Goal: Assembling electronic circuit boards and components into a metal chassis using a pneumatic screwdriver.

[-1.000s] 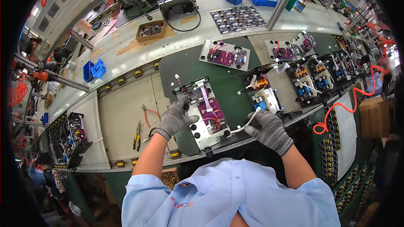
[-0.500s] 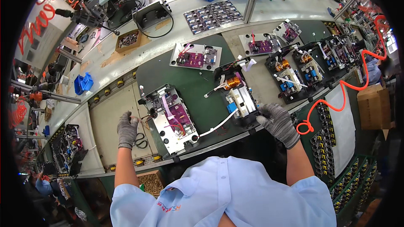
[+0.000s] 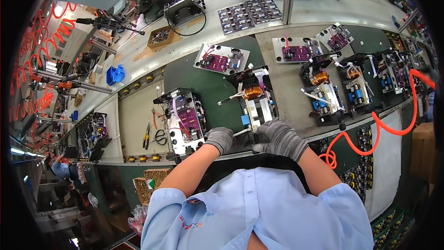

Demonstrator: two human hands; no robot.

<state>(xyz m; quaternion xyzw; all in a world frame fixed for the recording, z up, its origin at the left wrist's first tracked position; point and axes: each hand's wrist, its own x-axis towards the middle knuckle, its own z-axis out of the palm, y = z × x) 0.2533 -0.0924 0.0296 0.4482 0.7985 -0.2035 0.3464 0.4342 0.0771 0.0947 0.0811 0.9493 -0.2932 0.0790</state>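
Note:
My left hand (image 3: 219, 140), in a grey knit glove, is closed at the end of a white cable (image 3: 241, 132), beside the near right corner of a unit with a purple circuit board (image 3: 187, 119) on a silver plate. My right hand (image 3: 282, 140), gloved likewise, grips the near end of a black-framed unit with a copper coil (image 3: 253, 93) and pale heatsink blocks, its thumb apart from the fingers on the near side. The cable runs from my left hand to this unit. My fingertips are partly hidden.
Pliers (image 3: 146, 136) and black-handled scissors (image 3: 160, 137) lie left of the units. Another purple board on a plate (image 3: 221, 59) sits behind. More coil units (image 3: 325, 97) stand on the right, near a coiled orange air hose (image 3: 351, 140). A blue bin (image 3: 115, 75) stands at left.
My left hand has moved right from beside the scissors to the white cable. My right hand has shifted left onto the coil unit's near end. The view has turned slightly; pliers now show.

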